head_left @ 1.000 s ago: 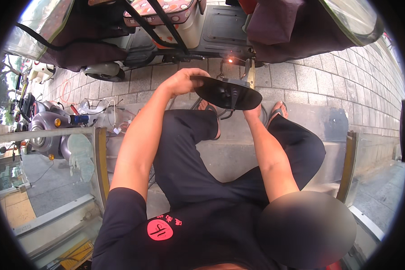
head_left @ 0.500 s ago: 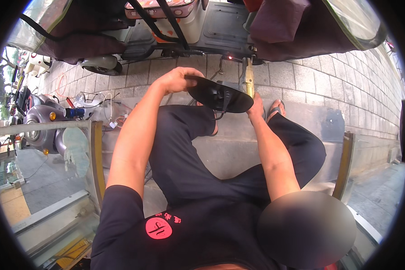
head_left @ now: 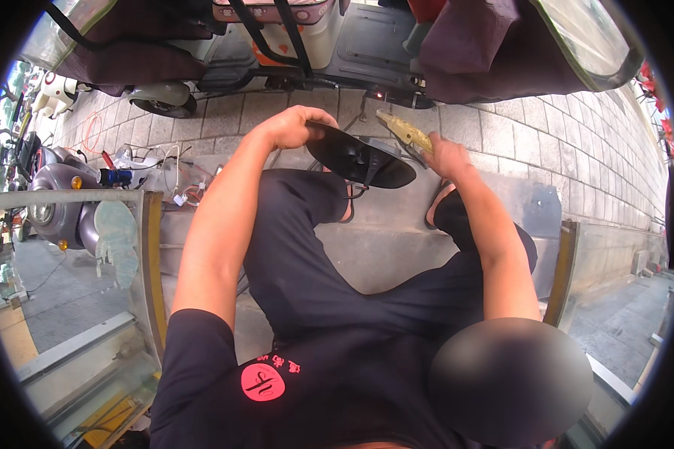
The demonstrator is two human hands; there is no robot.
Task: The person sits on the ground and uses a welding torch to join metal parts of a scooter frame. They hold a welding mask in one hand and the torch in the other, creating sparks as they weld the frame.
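Note:
My left hand [head_left: 298, 129] grips the far left rim of a black welding mask [head_left: 361, 157], a curved oval shell with fittings on its inner side. It is held tilted above the step between my knees. My right hand [head_left: 448, 159] is closed around the near end of a worn yellow electrode holder [head_left: 404, 131], whose narrow tip points far left. The tip is apart from a small glowing red spot [head_left: 380, 95] on the low frame of the parked vehicle [head_left: 374, 54]. Part of the holder's underside and its cable are hidden.
Plastic bins [head_left: 312, 45] stand on the vehicle's floor behind black bars. Stone steps [head_left: 367, 258] lie under me, with glass panels [head_left: 120, 262] on both sides. Loose cables [head_left: 178, 196] and a blue cylinder [head_left: 114, 177] lie at left, near a grey scooter [head_left: 56, 191].
My right hand has moved right, drawing the electrode holder away from the frame and turning it to slant left. My left hand and the mask have shifted slightly left.

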